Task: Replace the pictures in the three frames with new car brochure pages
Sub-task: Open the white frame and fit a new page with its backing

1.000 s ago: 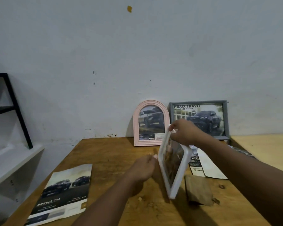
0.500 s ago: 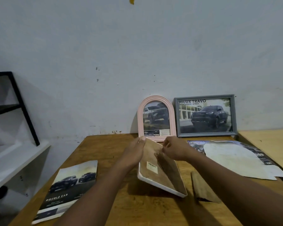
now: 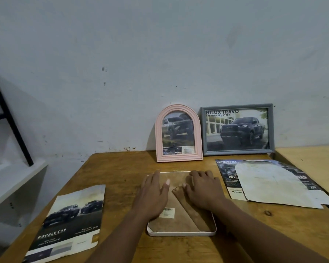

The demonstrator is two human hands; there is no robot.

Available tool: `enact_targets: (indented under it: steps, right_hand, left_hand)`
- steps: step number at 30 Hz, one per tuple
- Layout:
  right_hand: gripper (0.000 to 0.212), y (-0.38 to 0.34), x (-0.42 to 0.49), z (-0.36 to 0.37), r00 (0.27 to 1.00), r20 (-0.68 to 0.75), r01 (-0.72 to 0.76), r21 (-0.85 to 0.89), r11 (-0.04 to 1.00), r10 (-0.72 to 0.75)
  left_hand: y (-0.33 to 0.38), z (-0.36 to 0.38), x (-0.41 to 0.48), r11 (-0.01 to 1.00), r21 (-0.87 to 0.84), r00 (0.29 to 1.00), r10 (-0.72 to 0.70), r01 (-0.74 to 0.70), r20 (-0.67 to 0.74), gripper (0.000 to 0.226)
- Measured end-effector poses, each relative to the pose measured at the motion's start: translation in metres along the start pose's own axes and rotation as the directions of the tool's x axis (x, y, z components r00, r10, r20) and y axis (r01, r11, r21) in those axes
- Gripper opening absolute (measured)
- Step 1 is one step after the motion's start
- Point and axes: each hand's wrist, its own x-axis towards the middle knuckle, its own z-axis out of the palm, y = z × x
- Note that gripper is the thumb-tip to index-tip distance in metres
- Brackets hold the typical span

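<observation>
Flat on the table [image 3: 118, 173], a white frame [image 3: 181, 233] lies face down under both hands.
Its brown backing [image 3: 176, 223] faces up, with a barcode sticker [image 3: 167, 212] and a folded stand [image 3: 195, 212]. The left hand [image 3: 152, 194] rests on the backing with straight fingers, gripping nothing; the right hand [image 3: 203, 190] rests on the far right part, fingers spread and slightly bent, thumb at the stand's tip. Behind, 2 frames lean on the wall [image 3: 160, 54]: a pink arched frame [image 3: 179, 157] and, just beside it, a grey frame [image 3: 236, 152], both showing trucks. A brochure [image 3: 68, 223] lies to the left; loose pages [image 3: 273, 183] lie to the right.
</observation>
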Motion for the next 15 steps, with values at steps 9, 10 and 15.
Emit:
enact_targets:
  steps: [9, 10, 15]
  right_hand:
    - [0.052, -0.011, 0.023, 0.014, 0.990, -0.108, -0.081, 0.085, 0.993, 0.090]
    - [0.053, -0.012, 0.029, 0.013, 0.987, -0.092, -0.117, 0.136, 0.984, 0.130]
    - [0.060, -0.016, 0.056, 0.012, 0.960, -0.041, -0.256, 0.260, 0.931, 0.275]
  left_hand:
    - [-0.004, 0.010, 0.004, 0.998, 0.034, 0.999, -0.045, 0.045, 0.003, 0.075]
    - [-0.003, 0.009, 0.003, 0.997, 0.045, 0.998, -0.060, 0.060, -0.002, 0.075]
    - [-0.001, 0.004, 0.000, 0.995, 0.076, 0.998, -0.056, 0.058, -0.019, 0.079]
